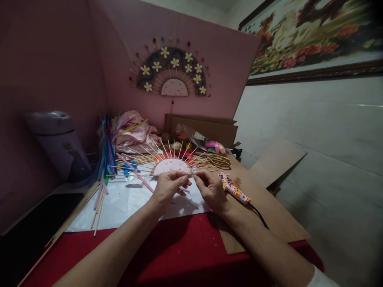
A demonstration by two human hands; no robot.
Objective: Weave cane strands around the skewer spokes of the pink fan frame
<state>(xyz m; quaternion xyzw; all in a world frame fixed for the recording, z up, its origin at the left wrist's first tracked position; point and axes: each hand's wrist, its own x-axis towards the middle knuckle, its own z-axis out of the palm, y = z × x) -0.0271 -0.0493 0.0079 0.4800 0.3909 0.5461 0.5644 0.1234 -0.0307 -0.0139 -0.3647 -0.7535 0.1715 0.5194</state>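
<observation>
A half-round pink dotted piece (171, 166) with thin wooden sticks fanning out from it lies on the white sheet (119, 207). At its lower right corner, my left hand (173, 183) and my right hand (211, 189) meet, fingertips nearly touching. Both are closed in a pinch. Whatever lies between the fingertips is too small to make out. Just right of my right hand, a glue gun with a colorful spotted cover (235, 189) rests on the brown cardboard (269, 211), its dark cord trailing down.
A finished-looking fan with white flowers (174, 63) hangs on the pink board. Colored pipe cleaners (103, 155), pink cloth (134, 129) and long sticks (74, 209) lie to the left, near a purple container (61, 147). Cardboard strips (203, 129) stand behind; red cloth (185, 247) covers the front.
</observation>
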